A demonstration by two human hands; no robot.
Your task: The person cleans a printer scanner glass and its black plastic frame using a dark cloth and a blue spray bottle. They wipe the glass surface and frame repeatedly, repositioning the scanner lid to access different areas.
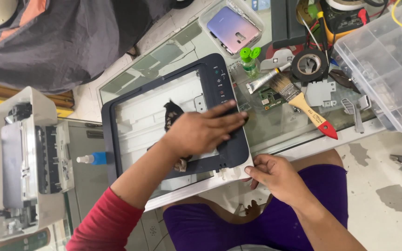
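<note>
Wiping under way: left hand [201, 132] flat, fingers spread, pressing dark crumpled cloth [173, 114] on dark-framed glass scanner lid [224, 153] lying on glass tabletop [275, 135]. Right hand [275, 179] pinching lid's near corner, fingers closed. Next: steady bracing, even strokes.

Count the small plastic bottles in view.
2. A clear plastic bottle with a green flip cap stands on the glass table beside the paintbrush. A white bottle with a blue cap lies left of the dark scanner frame. Clutter may hide more.
</note>
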